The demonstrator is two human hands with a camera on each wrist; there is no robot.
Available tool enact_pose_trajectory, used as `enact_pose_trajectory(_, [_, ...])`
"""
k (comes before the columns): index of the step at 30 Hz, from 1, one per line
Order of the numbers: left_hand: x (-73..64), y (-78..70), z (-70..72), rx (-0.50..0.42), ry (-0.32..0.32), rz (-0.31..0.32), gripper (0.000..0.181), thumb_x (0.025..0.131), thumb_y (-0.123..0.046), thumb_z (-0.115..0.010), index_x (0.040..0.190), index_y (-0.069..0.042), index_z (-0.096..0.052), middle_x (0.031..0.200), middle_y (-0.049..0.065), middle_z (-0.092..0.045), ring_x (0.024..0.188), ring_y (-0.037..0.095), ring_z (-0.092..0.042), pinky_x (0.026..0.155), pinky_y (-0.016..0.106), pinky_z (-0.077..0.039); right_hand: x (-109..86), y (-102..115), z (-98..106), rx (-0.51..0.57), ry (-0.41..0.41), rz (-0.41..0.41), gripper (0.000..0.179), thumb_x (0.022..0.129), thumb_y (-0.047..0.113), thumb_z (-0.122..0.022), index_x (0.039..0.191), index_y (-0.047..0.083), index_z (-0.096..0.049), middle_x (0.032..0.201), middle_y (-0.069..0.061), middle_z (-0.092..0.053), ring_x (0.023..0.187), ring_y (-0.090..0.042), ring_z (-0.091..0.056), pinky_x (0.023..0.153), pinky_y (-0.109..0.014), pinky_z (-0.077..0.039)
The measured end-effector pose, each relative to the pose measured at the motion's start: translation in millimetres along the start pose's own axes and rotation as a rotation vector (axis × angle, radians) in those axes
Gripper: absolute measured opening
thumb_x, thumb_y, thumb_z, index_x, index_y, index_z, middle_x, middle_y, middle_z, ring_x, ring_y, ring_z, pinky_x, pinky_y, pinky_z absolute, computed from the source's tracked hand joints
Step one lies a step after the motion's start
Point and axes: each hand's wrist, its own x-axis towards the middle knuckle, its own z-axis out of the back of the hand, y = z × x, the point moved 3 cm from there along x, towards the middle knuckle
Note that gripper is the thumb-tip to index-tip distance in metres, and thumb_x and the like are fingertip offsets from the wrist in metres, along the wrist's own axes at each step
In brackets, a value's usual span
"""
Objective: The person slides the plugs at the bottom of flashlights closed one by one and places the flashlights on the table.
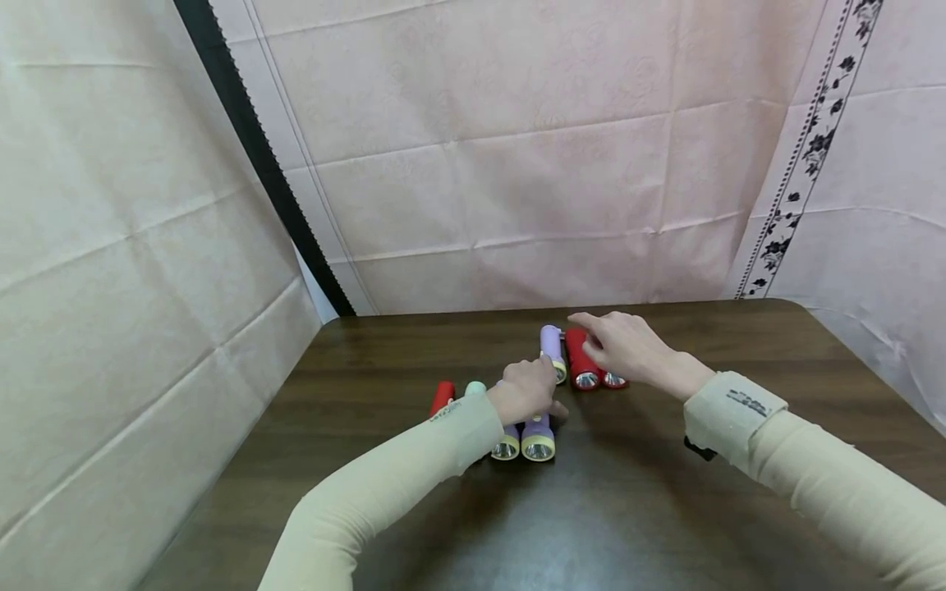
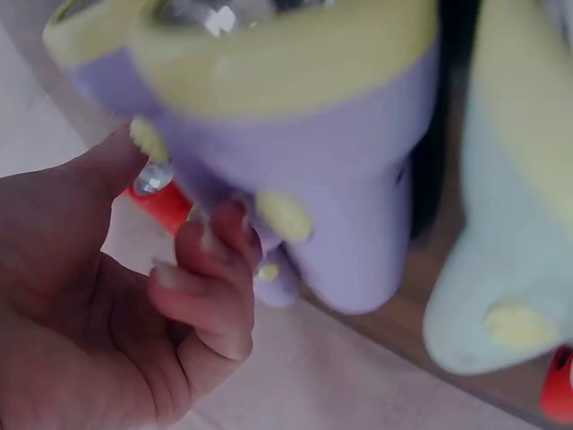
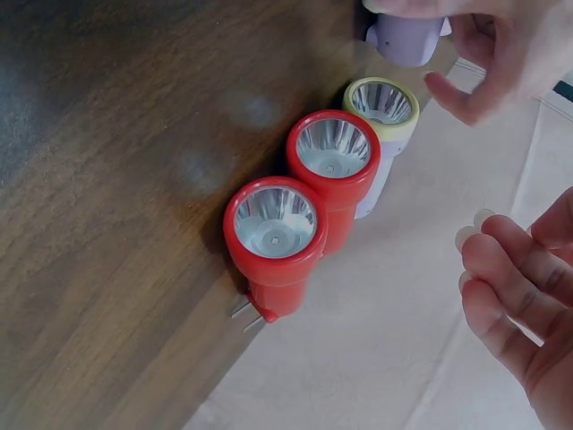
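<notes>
Inward of far edge of tabletop [image 1: 628,525]: pinching purple flashlight [image 1: 538,441] in fingers of left hand [image 1: 526,390], not yet released. Nearer edge: holding nothing in loose right hand [image 1: 631,345], near red flashlights [image 1: 580,363], seemingly already grouped beside rear purple flashlight [image 1: 550,341]. Judged partway.

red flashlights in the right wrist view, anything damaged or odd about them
Two metal prongs stick out near the base of the lower-left red flashlight. They look odd because none show on its red neighbour, though that one is partly hidden. They may be a plug. I see no cracks or breaks.
</notes>
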Motion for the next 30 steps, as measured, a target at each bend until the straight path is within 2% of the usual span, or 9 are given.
enact_pose_trajectory(2, [4.7, 1.2, 5.9, 0.007, -0.017, -0.011, 0.054, 0.084, -0.052, -0.068, 0.115, -0.010, -0.059, 0.098, 0.001, -0.066, 0.077, 0.015, -0.065, 0.058, 0.030, -0.051, 0.1, -0.8, 0.3, -0.011, -0.011, 0.008, 0.037, 0.085, 0.008, -0.060, 0.122, 0.005, -0.062, 0.057, 0.005, -0.048, 0.053, -0.009, -0.039, 0.050, -0.025, -0.034])
enact_pose_trajectory(5, [19.1, 3.3, 15.7, -0.004, -0.067, -0.042, 0.022, 0.093, -0.034, -0.061, 0.097, -0.013, -0.065, 0.096, 0.001, -0.068, 0.077, 0.016, -0.065, 0.057, 0.032, -0.051, 0.1, -2.0, 1.2, -0.018, -0.024, 0.013, 0.036, 0.085, 0.007, -0.059, 0.121, 0.005, -0.062, 0.056, 0.006, -0.047, 0.053, -0.009, -0.039, 0.051, -0.025, -0.034])
enact_pose_trajectory(7, [32.1, 4.4, 20.4, -0.012, -0.102, -0.060, 0.015, 0.095, -0.023, -0.055, 0.096, -0.013, -0.066, 0.098, 0.003, -0.069, 0.079, 0.018, -0.067, 0.058, 0.033, -0.052, -0.1, -3.0, 1.5, -0.020, -0.027, 0.010, 0.036, 0.085, 0.007, -0.057, 0.121, 0.005, -0.063, 0.056, 0.006, -0.046, 0.053, -0.009, -0.039, 0.051, -0.025, -0.034])
enact_pose_trajectory(12, [66.1, 6.7, 24.9, -0.059, -0.163, -0.079, 0.019, 0.096, -0.017, -0.051, 0.108, -0.009, -0.063, 0.107, 0.008, -0.069, 0.089, 0.022, -0.069, 0.067, 0.035, -0.055, -0.6, -4.8, 1.0, -0.020, -0.021, -0.003, 0.036, 0.084, 0.006, -0.055, 0.119, 0.006, -0.063, 0.057, 0.006, -0.046, 0.054, -0.009, -0.039, 0.051, -0.026, -0.034])
enact_pose_trajectory(16, [83.5, 9.3, 25.2, -0.133, -0.124, -0.034, 0.026, 0.097, -0.022, -0.052, 0.118, -0.007, -0.054, 0.114, 0.009, -0.066, 0.097, 0.023, -0.068, 0.076, 0.036, -0.054, -1.3, -6.2, 0.8, -0.018, -0.014, -0.007, 0.035, 0.084, 0.006, -0.055, 0.119, 0.006, -0.064, 0.058, 0.006, -0.047, 0.055, -0.009, -0.040, 0.052, -0.026, -0.035])
enact_pose_trajectory(22, [93.1, 8.6, 19.9, -0.271, -0.023, 0.066, 0.042, 0.093, -0.024, -0.058, 0.127, -0.005, -0.043, 0.121, 0.011, -0.061, 0.106, 0.023, -0.063, 0.084, 0.034, -0.049, -1.9, -8.5, 2.0, -0.003, 0.007, -0.016, 0.034, 0.085, 0.006, -0.056, 0.118, 0.006, -0.064, 0.057, 0.006, -0.046, 0.054, -0.008, -0.039, 0.051, -0.025, -0.033])
enact_pose_trajectory(27, [98.7, 10.7, 14.5, -0.359, -0.007, 0.128, 0.052, 0.087, -0.025, -0.067, 0.128, -0.004, -0.042, 0.124, 0.014, -0.060, 0.113, 0.025, -0.060, 0.091, 0.035, -0.049, -2.6, -9.7, 1.3, 0.007, 0.022, -0.028, 0.033, 0.085, 0.007, -0.057, 0.117, 0.006, -0.065, 0.057, 0.006, -0.045, 0.053, -0.008, -0.038, 0.050, -0.024, -0.032])
enact_pose_trajectory(30, [100.5, 15.0, 12.7, -0.387, -0.010, 0.142, 0.055, 0.085, -0.025, -0.069, 0.128, -0.003, -0.044, 0.123, 0.014, -0.060, 0.114, 0.027, -0.059, 0.093, 0.037, -0.048, -4.0, -11.6, 0.2, 0.001, 0.023, -0.036, 0.033, 0.085, 0.007, -0.058, 0.117, 0.007, -0.065, 0.057, 0.006, -0.045, 0.054, -0.008, -0.038, 0.050, -0.024, -0.032])
